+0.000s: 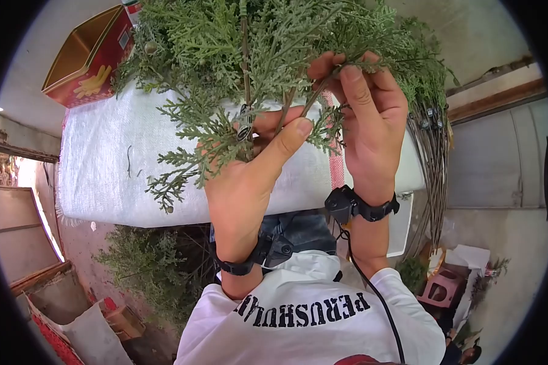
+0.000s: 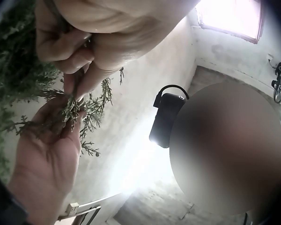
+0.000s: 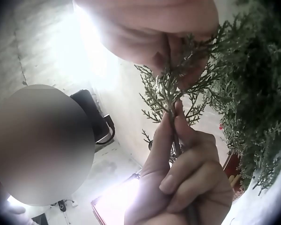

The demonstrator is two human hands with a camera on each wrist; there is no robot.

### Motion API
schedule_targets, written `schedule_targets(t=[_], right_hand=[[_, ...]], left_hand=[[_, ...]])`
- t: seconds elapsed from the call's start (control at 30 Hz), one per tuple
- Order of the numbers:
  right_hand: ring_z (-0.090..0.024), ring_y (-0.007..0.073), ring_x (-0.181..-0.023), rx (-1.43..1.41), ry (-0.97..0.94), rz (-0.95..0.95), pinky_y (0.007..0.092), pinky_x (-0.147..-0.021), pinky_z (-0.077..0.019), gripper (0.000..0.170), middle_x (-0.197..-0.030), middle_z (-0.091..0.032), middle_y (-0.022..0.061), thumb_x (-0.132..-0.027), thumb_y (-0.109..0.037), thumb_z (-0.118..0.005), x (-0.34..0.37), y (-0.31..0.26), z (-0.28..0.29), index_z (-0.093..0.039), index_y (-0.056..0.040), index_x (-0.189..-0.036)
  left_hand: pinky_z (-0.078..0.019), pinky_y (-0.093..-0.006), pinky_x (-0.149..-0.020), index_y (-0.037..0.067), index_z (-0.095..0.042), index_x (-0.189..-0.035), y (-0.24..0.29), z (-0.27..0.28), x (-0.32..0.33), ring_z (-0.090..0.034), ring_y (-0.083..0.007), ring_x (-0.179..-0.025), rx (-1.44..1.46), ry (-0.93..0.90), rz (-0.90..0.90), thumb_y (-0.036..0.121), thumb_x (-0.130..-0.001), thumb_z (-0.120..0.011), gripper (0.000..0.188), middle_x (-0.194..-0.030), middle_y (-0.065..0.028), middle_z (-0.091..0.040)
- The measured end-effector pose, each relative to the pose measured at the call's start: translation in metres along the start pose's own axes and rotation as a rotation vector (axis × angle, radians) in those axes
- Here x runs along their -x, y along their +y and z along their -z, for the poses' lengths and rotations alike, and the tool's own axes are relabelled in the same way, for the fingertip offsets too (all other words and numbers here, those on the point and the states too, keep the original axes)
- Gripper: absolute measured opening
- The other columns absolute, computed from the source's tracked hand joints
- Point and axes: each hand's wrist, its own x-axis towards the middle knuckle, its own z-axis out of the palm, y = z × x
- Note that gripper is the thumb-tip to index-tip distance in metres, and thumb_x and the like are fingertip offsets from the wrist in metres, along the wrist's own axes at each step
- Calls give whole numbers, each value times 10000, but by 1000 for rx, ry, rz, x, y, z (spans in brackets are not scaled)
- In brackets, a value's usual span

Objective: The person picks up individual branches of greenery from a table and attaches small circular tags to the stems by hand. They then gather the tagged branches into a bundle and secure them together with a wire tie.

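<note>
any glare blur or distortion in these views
Head view: fisheye curve, black corners, foliage fairly crisp; left wrist view: window blown out, white glare low centre, blurred oval at right; right wrist view: glare upper left and bottom, blurred oval at left.

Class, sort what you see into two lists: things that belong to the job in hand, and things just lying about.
In the job:
- left hand and right hand
- pinched stem
- leafy branches

Apparently lying about:
- red box
- pink object
</note>
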Motion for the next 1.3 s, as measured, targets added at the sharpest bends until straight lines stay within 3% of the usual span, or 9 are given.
schedule_targets(t=[0.13, 0.23, 0.3, 0.4, 0.53, 0.63, 0.8, 0.9, 1.3], right_hand=[[-685, 178, -943, -44, 38, 4, 311, -852, -522, 172, -1028, -729, 149, -966, -106, -637, -2, 3, -1, -641, 23, -1080], [-682, 174, -935, -59, 46, 5, 310, -853, -519, 173, -1022, -731, 148, -970, -111, -633, -2, 2, -4, -640, 23, -1080], [-680, 173, -930, -69, 50, 3, 309, -854, -518, 174, -1019, -732, 148, -971, -113, -630, -2, 3, -4, -640, 22, -1080], [-679, 258, -979, 43, -9, 55, 372, -891, -533, 197, -1073, -691, 189, -1003, -132, -578, -3, 5, 2, -624, 26, -1112], [-678, 261, -982, 13, 27, 53, 380, -912, -524, 208, -1066, -693, 187, -998, -141, -588, -2, 3, -2, -627, 28, -1113], [-677, 262, -985, 30, 14, 62, 385, -925, -517, 212, -1064, -694, 183, -996, -144, -592, -2, 5, 0, -629, 28, -1113], [-672, 254, -992, 0, 9, 94, 380, -937, -511, 206, -1067, -693, 170, -996, -137, -592, -1, 4, -1, -633, 28, -1112], [-671, 249, -992, 10, 37, 103, 371, -941, -509, 200, -1069, -691, 162, -998, -130, -590, 1, 3, -5, -631, 28, -1114], [-669, 214, -974, 41, 42, 146, 314, -886, -514, 170, -1068, -691, 133, -998, -121, -595, 1, 9, -3, -629, 15, -1094]], left_hand=[[-449, -232, -748, 22, -747, -1060, -2, -1, -2, -594, -70, -814, 11, -23, -35, 198, -840, -801, 287, -948, -12, -715], [-223, -210, -445, -29, -703, -989, -8, -7, -4, -357, -19, -481, 97, 98, -90, 87, -794, -822, 255, -795, -20, -650], [-223, -210, -445, -28, -703, -991, -9, -9, -3, -357, -19, -480, 112, 106, -94, 86, -795, -821, 256, -793, -19, -650], [-224, -211, -444, -27, -702, -995, -7, -9, -2, -356, -19, -477, 141, 116, -102, 86, -796, -820, 258, -788, -18, -650], [-463, -234, -755, 24, -746, -1057, -3, -3, -2, -604, -79, -792, -25, 9, 10, 217, -848, -799, 290, -919, -11, -718], [-218, -211, -454, -31, -703, -1002, -8, -11, -3, -347, -21, -484, 121, 92, -102, 110, -810, -811, 261, -763, -6, -629], [-216, -212, -459, -31, -707, -994, -6, -11, -1, -341, -23, -487, 113, 99, -91, 118, -813, -808, 255, -748, 3, -617], [-483, -242, -743, 13, -736, -1051, -2, -5, 0, -629, -86, -799, 46, 14, -15, 199, -842, -807, 289, -925, -29, -726], [-490, -259, -834, -24, -733, -1033, -5, -2, 0, -660, -107, -931, 126, -61, -55, 180, -866, -774, 267, -1007, -45, -729]])
